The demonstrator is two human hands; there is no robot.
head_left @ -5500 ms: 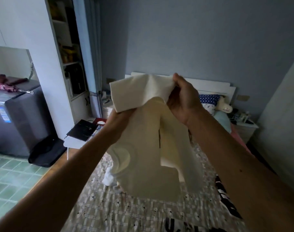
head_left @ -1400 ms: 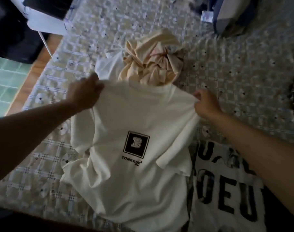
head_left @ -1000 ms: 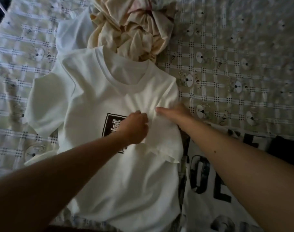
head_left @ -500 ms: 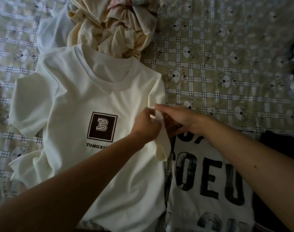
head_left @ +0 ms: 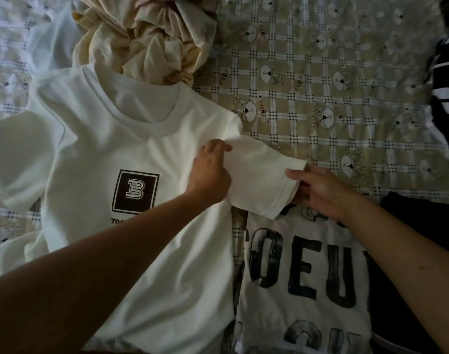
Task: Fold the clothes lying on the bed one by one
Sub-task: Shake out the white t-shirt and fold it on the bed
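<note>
Now the white T-shirt [head_left: 131, 149], marked "B" in a dark square, lies flat by the near edge of the bed [head_left: 320, 72], its sleeve [head_left: 259, 180] drawn out straight, bunched half a second ago. The right hand [head_left: 320, 190] pinches the cuff [head_left: 286, 200]; of the left hand [head_left: 209, 172] I cannot tell the grip. One shirt [head_left: 302, 277] reading "OEU" lies beside, one cream heap [head_left: 146, 39] beyond.

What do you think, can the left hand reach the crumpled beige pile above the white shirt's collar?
Probably yes. The left hand holds the white T-shirt at the sleeve seam, and the beige pile lies just past the collar with only flat shirt between. It must let go first.
</note>
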